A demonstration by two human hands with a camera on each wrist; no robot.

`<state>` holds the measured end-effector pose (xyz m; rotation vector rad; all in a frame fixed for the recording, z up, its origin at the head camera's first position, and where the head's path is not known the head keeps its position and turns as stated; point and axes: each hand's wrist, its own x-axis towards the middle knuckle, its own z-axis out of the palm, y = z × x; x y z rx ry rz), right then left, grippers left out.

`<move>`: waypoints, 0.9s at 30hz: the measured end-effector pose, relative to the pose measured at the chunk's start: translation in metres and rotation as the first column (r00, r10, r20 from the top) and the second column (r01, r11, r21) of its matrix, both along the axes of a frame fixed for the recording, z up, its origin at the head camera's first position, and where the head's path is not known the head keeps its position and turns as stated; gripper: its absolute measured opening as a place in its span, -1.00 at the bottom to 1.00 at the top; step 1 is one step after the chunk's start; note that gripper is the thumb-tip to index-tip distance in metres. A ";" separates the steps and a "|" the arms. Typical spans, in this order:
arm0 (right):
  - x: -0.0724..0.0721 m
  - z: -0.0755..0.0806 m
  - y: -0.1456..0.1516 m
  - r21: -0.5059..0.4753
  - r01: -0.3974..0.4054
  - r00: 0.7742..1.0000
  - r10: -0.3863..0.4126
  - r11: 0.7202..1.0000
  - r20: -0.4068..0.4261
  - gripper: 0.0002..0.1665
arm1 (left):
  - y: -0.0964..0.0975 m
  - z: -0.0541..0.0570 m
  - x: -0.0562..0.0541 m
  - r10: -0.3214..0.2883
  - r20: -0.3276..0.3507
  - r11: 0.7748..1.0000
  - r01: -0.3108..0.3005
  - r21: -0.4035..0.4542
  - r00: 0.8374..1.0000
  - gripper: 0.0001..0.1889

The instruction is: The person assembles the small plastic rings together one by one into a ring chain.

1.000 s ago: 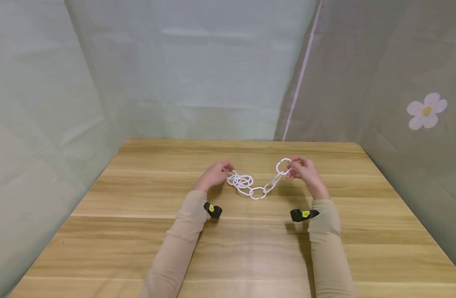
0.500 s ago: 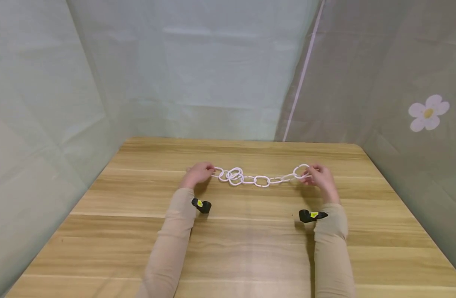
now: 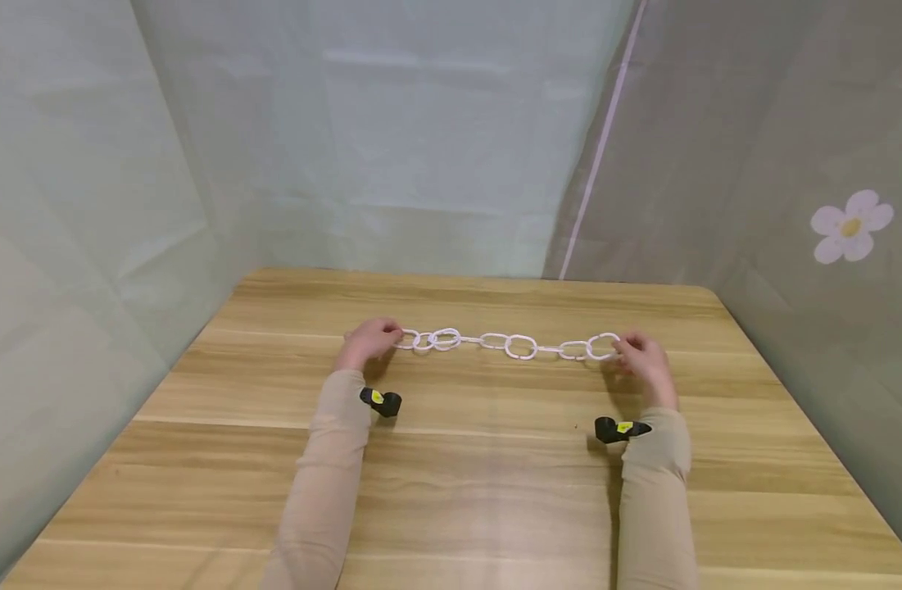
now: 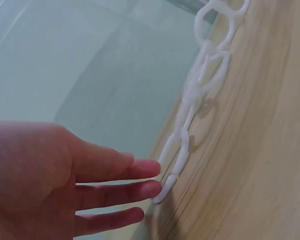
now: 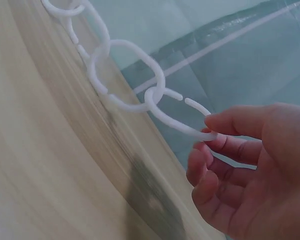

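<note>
A white plastic chain (image 3: 549,350) of several oval links stretches sideways between my two hands, nearly straight, above the wooden table. At its left end my left hand (image 3: 373,340) pinches the last link by thumb and forefinger. The left wrist view shows the chain (image 4: 181,155) running away from the fingertips, with links bunched farther along. My right hand (image 3: 645,360) pinches the end link on the other side. Seen from the right wrist, thumb and index finger grip that link (image 5: 175,122), which has a small gap in its loop. The other fingers curl below it.
The wooden table (image 3: 495,475) reaches back to a pale green curtain (image 3: 421,164). A grey-brown curtain with a white flower (image 3: 851,227) hangs at the right. Black wrist cameras (image 3: 387,403) are strapped over both beige sleeves (image 3: 318,483).
Both hands have moved apart, the left one farther. The chain has gone from a bunched heap near the left hand to a nearly straight line, its links spread out.
</note>
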<state>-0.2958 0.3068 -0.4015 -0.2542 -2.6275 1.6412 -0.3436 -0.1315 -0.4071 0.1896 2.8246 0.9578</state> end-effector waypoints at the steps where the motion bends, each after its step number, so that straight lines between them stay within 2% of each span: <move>1: 0.000 0.000 0.001 0.006 0.006 1.000 -0.006 1.000 -0.001 -0.70 | -0.001 0.000 0.000 0.003 0.004 1.000 -0.003 0.002 1.000 -0.69; 7: 0.002 0.001 0.007 0.013 0.036 0.999 -0.036 0.999 0.001 -0.69 | -0.006 0.002 0.003 0.006 0.012 1.000 -0.006 0.016 1.000 -0.67; 16: 0.004 0.002 0.007 -0.020 0.082 0.996 -0.082 0.996 0.030 -0.69 | -0.020 0.003 0.006 0.045 0.042 0.999 -0.046 0.015 0.998 -0.66; 22: 0.002 0.000 0.007 0.020 0.085 0.996 -0.085 0.996 0.016 -0.67 | -0.028 0.004 0.010 0.080 0.061 0.996 -0.081 0.028 0.995 -0.63; 27: 0.001 -0.003 0.009 0.044 0.075 0.997 -0.076 0.996 0.021 -0.61 | -0.028 0.006 0.012 0.064 0.087 0.994 -0.071 0.079 0.994 -0.60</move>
